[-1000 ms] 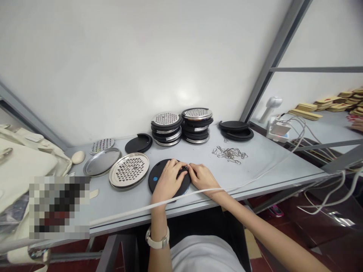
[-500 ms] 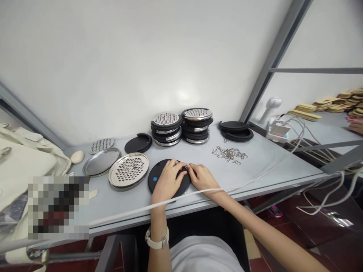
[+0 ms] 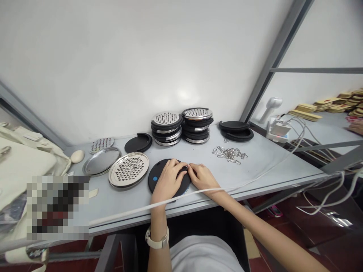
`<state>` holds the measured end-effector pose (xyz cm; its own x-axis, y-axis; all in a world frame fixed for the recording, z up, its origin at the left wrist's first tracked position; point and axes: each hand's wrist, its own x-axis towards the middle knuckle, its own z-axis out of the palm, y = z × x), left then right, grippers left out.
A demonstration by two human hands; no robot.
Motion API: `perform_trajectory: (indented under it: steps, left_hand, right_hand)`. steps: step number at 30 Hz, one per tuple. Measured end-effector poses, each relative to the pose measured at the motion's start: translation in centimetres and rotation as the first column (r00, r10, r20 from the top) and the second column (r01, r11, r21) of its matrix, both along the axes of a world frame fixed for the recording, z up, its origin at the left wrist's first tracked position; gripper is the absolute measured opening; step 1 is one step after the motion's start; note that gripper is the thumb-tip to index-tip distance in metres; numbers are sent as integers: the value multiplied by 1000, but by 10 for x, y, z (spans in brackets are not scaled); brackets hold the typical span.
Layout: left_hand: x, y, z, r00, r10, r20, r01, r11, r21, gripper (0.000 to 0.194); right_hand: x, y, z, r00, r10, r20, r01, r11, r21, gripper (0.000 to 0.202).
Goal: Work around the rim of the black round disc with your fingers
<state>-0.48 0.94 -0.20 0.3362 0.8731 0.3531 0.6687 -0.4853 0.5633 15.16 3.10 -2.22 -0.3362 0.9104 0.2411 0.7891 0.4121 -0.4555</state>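
Note:
A round black disc (image 3: 153, 186) with a blue dot lies near the front edge of the table. My left hand (image 3: 168, 180) rests over its top, fingers curled toward the right rim and gripping it. At that rim my right hand (image 3: 202, 176) is closed in a pinch, close against the left fingertips. Something small and dark shows between the two hands, too small to name. Left of the disc sits a round metal grater plate (image 3: 129, 170) with rows of holes. A loose pile of small metal clips (image 3: 231, 154) lies to the right.
Two stacks of graters in black holders (image 3: 166, 130) stand by the wall. Black holders (image 3: 236, 133) lie at the back right, another (image 3: 136, 144) at the left. Metal lids (image 3: 101, 161) lie further left. A white cable (image 3: 124, 214) crosses above my forearms.

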Motion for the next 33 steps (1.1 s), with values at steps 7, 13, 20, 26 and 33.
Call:
perform_trajectory:
  steps: [7,13,20,26,33]
  left_hand:
    - [0,-1,2,1000,-7,-6,7,1000,6,25]
    - [0,-2,2,1000,-8,-11,8,1000,6,25]
    - [0,-1,1,1000,-4,-16,4,1000,2,25]
    - [0,-2,1,1000,-5,-25,5,1000,5,24]
    - [0,-2,1,1000,-7,-29,7,1000,3,24]
  right_hand:
    - [1,0,0,1000,4,-22,-5,1000,-6,29]
    - [0,-1,1,1000,1,-14,-1,1000,3,28]
    - [0,-1,1,1000,10,-22,-10,1000,0,29]
    - [1,-1,0,999,0,-37,-1,1000,-3,30]
    - [1,-2,1,999,-11,-45,10,1000,-14,30]
